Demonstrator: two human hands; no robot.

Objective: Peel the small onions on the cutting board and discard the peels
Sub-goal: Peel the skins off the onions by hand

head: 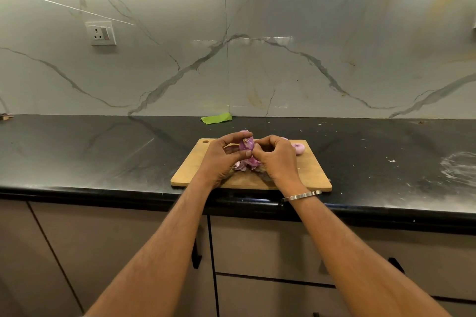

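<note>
Onion (246, 143), one, pinched between left hand (223, 156) and right hand (276, 157) above cutting board (313, 172); second peeled onion (298, 148) beyond right hand; peel heap (246, 164) beneath both hands.

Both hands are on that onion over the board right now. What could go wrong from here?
1. The loose purple peels piling on the wooden cutting board lie under the hands and may get brushed onto the black countertop.
2. The peeled pale onion sits near the board's far edge, close to the right hand; a nudge could roll it off.
3. The left hand holds the small purple onion by its fingertips; it might slip.
</note>
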